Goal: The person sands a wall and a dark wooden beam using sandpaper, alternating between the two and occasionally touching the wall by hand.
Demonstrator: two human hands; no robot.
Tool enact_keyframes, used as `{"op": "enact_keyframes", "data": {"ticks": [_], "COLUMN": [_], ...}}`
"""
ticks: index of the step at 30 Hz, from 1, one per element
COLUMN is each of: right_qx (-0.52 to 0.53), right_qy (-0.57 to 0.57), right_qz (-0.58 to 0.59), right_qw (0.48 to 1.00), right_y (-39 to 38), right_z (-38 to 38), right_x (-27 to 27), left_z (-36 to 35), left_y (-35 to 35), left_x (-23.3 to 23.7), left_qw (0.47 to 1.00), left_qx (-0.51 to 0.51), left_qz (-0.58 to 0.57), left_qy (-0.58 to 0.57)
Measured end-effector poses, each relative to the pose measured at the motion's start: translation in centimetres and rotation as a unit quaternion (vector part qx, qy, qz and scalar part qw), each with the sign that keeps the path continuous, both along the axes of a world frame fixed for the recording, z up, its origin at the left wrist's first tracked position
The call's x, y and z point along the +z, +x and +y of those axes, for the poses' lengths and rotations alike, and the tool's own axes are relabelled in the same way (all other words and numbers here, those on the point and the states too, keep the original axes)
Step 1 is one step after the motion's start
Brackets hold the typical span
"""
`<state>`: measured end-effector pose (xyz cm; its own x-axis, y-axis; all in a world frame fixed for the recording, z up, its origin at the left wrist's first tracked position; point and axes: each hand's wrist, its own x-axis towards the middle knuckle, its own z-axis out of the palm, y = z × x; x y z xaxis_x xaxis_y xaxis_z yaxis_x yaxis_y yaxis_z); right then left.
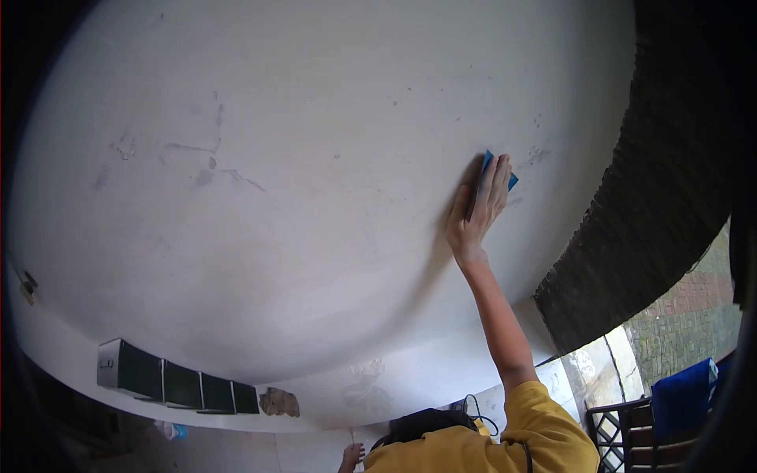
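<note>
My right hand [486,197] is raised against a large white wall [315,197], fingers stretched upward. Under its fingers and palm it holds a sheet of blue sandpaper [489,158], whose corners stick out at the fingertips and beside them. The rest of the sheet is covered by the hand. Grey scuffs and small chips mark the wall around it and farther left. Low in the view, beside my yellow sleeve, hangs my left hand [352,455], away from the wall. Its fingers are loosely bent and appear apart, with nothing visible in them.
A row of dark green boxes [184,386] is fixed low on the wall at left, beside a rough broken patch [280,402]. A dark ragged-edged overhang [639,213] curves along the right. A wooden bench [639,437] with a blue cloth [683,398] stands lower right.
</note>
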<state>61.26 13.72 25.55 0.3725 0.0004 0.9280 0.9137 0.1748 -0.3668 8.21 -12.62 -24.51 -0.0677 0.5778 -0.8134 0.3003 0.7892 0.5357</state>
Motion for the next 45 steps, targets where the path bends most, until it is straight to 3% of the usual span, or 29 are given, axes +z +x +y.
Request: {"op": "enact_keyframes", "data": {"ticks": [2, 5, 9, 11, 12, 14, 17, 20, 24, 26, 29, 33, 34, 36, 40, 41, 43, 45], "right_qx": [-0.046, -0.012, -0.017, 0.035, 0.068, -0.004, -0.033, 0.004, -0.027, 0.016, 0.015, 0.044, 0.032, 0.011, 0.000, -0.009, -0.017, -0.015], "right_qy": [-0.052, -0.029, -0.061, -0.077, -0.103, -0.197, -0.214, -0.161, -0.097, -0.027, -0.038, -0.200, -0.198, -0.197, -0.022, -0.034, -0.036, -0.023], "right_qz": [0.029, 0.063, -0.005, -0.078, -0.130, -0.286, -0.353, -0.313, -0.243, -0.261, -0.246, -0.244, -0.242, -0.232, -0.303, -0.294, -0.299, -0.329], "right_qw": [0.997, 0.998, 0.998, 0.993, 0.984, 0.938, 0.910, 0.936, 0.965, 0.965, 0.968, 0.948, 0.949, 0.952, 0.953, 0.955, 0.953, 0.944], "right_y": [-0.2, -3.7, -10.9, -13.2, -14.5, -15.8, -13.6, -12.4, -16.1, -16.5, -16.8, -19.6, -19.8, -20.2, -21.0, -21.3, -21.4, -20.7], "right_z": [0.0, 0.3, 2.2, 1.9, 1.8, 1.5, 1.4, 1.8, 2.6, 3.5, 3.7, 3.3, 3.2, 3.4, 4.6, 4.5, 4.5, 4.5], "right_x": [0.7, 2.4, 7.3, 9.7, 9.7, 7.3, 0.5, -0.1, 15.2, 21.1, 20.0, 2.1, 2.4, 4.1, 22.8, 26.2, 27.5, 24.3], "left_z": [-1.1, 0.8, 5.2, 7.0, 7.8, 9.6, 11.5, 14.3, 14.6, 13.4, 12.0, 8.8, 8.4, 7.0, 5.1, 4.6, 4.5, 4.2], "left_y": [-2.2, -4.2, -6.2, -6.6, -6.8, -7.5, -8.2, -7.6, -6.8, -6.4, -6.6, -8.0, -8.3, -9.3, -10.8, -11.1, -12.1, -13.1], "left_x": [0.8, 0.8, 0.6, 0.7, 0.7, 0.7, 1.0, 1.5, 2.1, 1.4, 0.0, -1.9, -2.2, -2.5, -2.7, -2.8, -2.8, -3.0], "left_qw": [0.997, 0.991, 0.986, 0.985, 0.985, 0.986, 0.991, 0.997, 0.996, 0.992, 0.985, 0.992, 0.993, 0.993, 0.993, 0.993, 0.994, 0.993], "left_qx": [-0.076, -0.114, -0.150, -0.155, -0.155, -0.148, -0.120, -0.067, -0.078, -0.118, -0.160, -0.092, -0.085, -0.076, -0.060, -0.057, -0.050, -0.047], "left_qz": [-0.004, -0.006, -0.003, 0.000, -0.001, 0.003, 0.005, -0.035, -0.047, -0.036, -0.020, -0.047, -0.050, -0.053, -0.050, -0.049, -0.043, -0.040], "left_qy": [-0.032, -0.066, -0.078, -0.079, -0.077, -0.072, -0.066, 0.002, 0.016, -0.012, -0.057, -0.067, -0.069, -0.075, -0.083, -0.086, -0.092, -0.098]}}
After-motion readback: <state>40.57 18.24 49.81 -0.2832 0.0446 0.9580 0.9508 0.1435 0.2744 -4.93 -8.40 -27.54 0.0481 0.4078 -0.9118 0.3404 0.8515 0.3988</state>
